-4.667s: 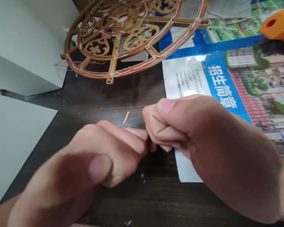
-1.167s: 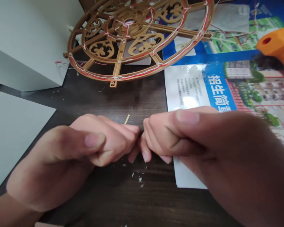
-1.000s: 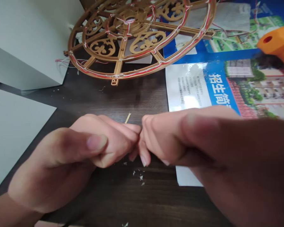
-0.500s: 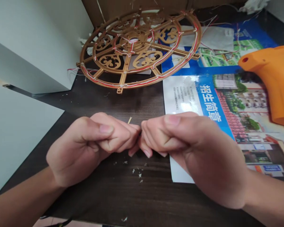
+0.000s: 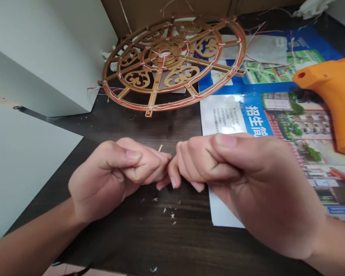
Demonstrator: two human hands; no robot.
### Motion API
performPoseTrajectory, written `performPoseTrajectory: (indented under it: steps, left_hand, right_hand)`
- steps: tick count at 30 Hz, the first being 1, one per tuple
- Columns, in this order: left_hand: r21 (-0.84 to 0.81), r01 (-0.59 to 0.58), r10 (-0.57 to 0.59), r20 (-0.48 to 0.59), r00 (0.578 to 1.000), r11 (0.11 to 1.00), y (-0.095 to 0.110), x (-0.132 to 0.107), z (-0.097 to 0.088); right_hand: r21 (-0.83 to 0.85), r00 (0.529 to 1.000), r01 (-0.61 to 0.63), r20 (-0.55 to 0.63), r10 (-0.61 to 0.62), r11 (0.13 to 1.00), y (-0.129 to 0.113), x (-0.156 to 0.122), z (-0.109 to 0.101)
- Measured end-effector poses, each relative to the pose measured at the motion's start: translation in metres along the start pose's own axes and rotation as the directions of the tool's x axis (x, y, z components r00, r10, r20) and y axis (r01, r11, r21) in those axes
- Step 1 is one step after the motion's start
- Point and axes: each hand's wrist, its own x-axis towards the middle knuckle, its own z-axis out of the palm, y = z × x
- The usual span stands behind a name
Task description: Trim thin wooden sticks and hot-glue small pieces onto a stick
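Holding left hand [image 5: 112, 178] and right hand [image 5: 253, 184] clenched over the table [image 5: 126, 241]

We have both hands curled into loose fists, with the fingers of each meeting, or nearly meeting, between them. Our left thumb lies across the folded fingers, our right thumb along the top of its fist. A few fingertips point down at the meeting place; whether anything is pinched inside, we cannot tell.

We see a pale stick [image 5: 160, 148] on the table just beyond our left fingers, which partly hide it. White scraps [image 5: 172, 216] lie on the near side of the fists. Our right hand covers part of a leaflet [image 5: 278, 124] on the right. An orange tool [image 5: 339, 96] stands out at the far right. Beyond the fists we see a brown wheel [image 5: 152, 100] lined with red and white wires [image 5: 184, 102].
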Motion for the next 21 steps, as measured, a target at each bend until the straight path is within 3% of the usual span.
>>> performPoseTrajectory:
  steps: [4, 8, 13, 16, 21]
  left_hand:
    - [-0.049, 0.044, -0.045, -0.018, 0.999, 0.998, 0.001, 0.0, 0.0]
    - [-0.09, 0.028, -0.031, -0.029, 0.999, 0.996, 0.001, -0.001, -0.001]
    - [-0.083, -0.014, 0.014, -0.002, 1.0, 0.996, -0.001, -0.001, -0.003]
    - [-0.032, 0.016, -0.016, -0.004, 1.0, 0.999, 0.001, 0.0, -0.002]
    - [0.023, 0.0, 0.001, -0.036, 0.999, 1.0, 0.005, 0.0, -0.002]
  right_hand:
    - [-0.203, 0.998, 0.019, 0.071, -0.005, 0.979, -0.001, -0.001, 0.003]
    - [-0.316, 0.998, 0.029, 0.055, -0.013, 0.948, 0.006, 0.001, 0.003]
    - [-0.224, 0.996, -0.031, 0.077, 0.049, 0.974, 0.004, 0.003, 0.001]
    - [-0.267, 0.988, -0.097, 0.094, 0.126, 0.959, 0.0, 0.003, -0.003]
    - [-0.319, 0.987, -0.035, 0.139, 0.083, 0.947, -0.002, 0.002, -0.007]
